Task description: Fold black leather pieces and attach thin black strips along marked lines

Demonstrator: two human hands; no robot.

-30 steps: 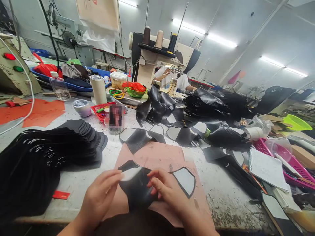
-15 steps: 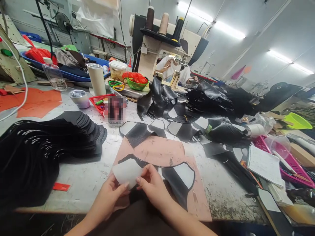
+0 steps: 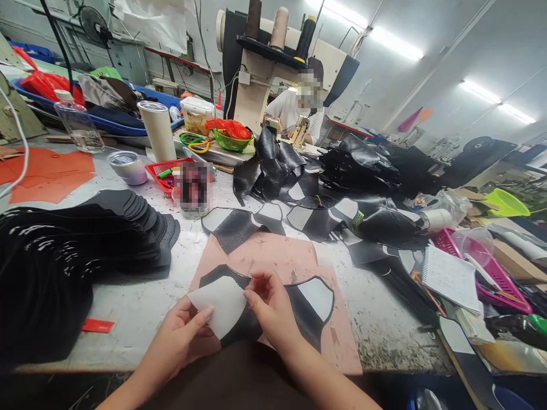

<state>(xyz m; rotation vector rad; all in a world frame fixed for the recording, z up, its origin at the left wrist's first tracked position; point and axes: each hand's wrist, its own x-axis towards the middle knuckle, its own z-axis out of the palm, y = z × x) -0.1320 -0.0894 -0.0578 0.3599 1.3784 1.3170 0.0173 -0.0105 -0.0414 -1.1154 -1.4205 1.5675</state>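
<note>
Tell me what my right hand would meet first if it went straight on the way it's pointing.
Probably the white piece in your left hand: your right hand points leftward at its edge, very close or touching, though depth is hard to judge.

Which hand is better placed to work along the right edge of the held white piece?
Likely the right hand: its thumb and fingertips are right at that edge. The left hand is gripping the opposite side of the white piece, thumb on top, so it suits steadying.

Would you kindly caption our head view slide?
Over pink mat, left hand holds white piece, right hand at its edge.
</note>
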